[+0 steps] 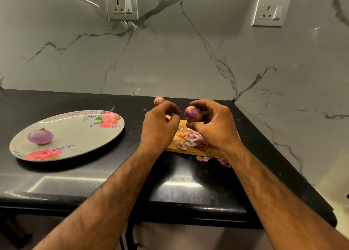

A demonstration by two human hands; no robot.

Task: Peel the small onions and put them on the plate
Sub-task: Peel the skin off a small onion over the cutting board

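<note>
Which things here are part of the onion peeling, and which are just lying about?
In the job: half-peeled onion held in the right hand; left hand beside it; peeled onion on the plate; unpeeled onion behind the left hand; cutting board with peels.

Just there: wall socket; second wall socket; black counter.

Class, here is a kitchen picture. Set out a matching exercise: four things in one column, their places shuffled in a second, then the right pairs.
Things
1. peeled onion
2. half-peeled onion
3. unpeeled onion
4. pile of skins

Places
A. on the wooden board
B. held in the right hand
C. on the flowered plate
D. on the counter, beyond the left hand

Pairs: 1-C, 2-B, 3-D, 4-A
</note>
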